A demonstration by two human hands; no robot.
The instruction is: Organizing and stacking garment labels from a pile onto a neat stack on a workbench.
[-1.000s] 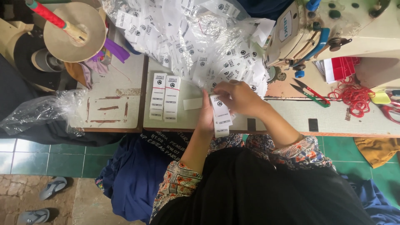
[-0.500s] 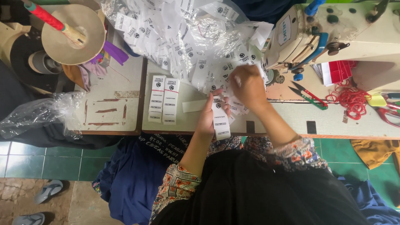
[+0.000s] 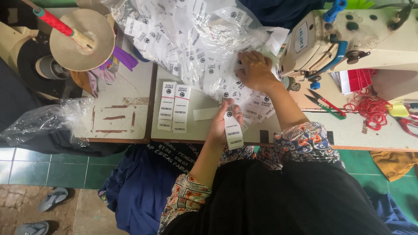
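The right hand [image 3: 257,69] is covering part of the label pile [image 3: 196,39], so its fingertips are lying hidden among the labels. The sewing machine [image 3: 348,39] is running off the right edge. The clear plastic bag [image 3: 43,119] is blurring whatever lies beneath. The left hand [image 3: 224,124] is hiding the upper part of its label stack [image 3: 234,132].

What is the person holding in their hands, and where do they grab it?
The left hand holds a small stack of white labels by its upper end. The right hand rests on the loose label pile; its grip cannot be told.
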